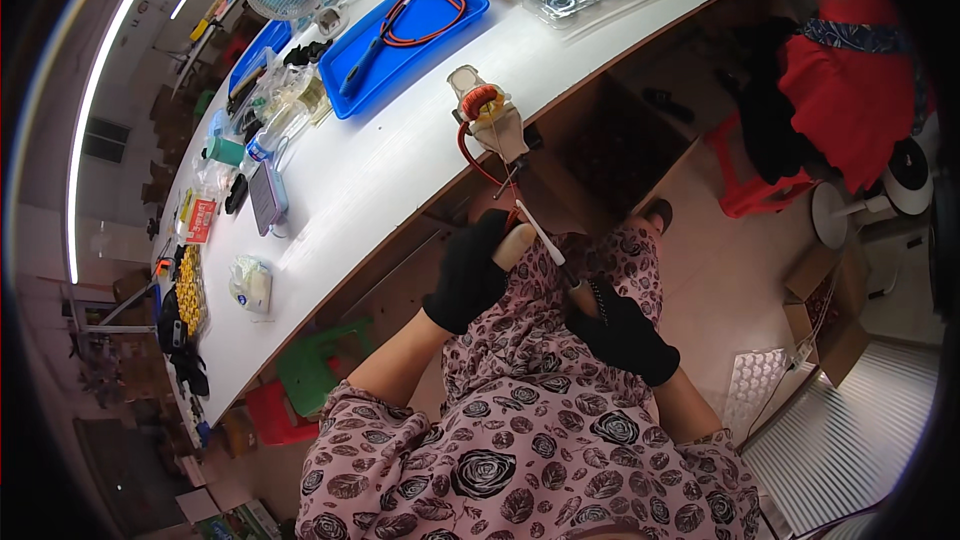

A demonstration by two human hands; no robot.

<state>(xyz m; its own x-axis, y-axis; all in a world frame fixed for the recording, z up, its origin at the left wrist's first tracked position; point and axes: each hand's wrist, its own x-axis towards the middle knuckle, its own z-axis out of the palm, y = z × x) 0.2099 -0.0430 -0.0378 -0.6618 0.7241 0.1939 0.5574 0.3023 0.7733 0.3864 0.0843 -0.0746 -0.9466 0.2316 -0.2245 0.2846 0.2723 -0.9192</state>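
Blue tray (425, 58) holds red wire (428, 16). At bench (400, 165) edge: left hand (470, 275) grips wooden handle (513, 243); right hand (622, 332) clenched, contents unclear.

My gloves (470, 275) are matt black knit cloth. The tool handle (514, 245) looks like smooth wood. The table (400, 155) is glossy white, the tray (405, 40) shiny blue plastic.
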